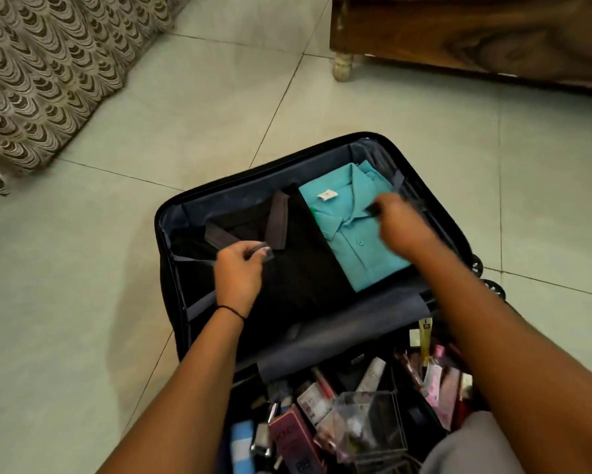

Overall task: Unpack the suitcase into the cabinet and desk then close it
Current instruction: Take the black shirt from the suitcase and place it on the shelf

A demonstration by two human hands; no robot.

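Centre frame, on floor tiles point(82, 302): suitcase point(158, 230) lies open; we note folded shirts in its far half.
Left hand point(239, 273): pinches a grey strap clip point(269, 256) over the black shirt point(298, 278).
Right hand point(402, 225): blurred above the teal shirt point(351, 241); fingers curled, but we cannot tell whether they grip anything.
Near half: loose cosmetics point(322, 415).
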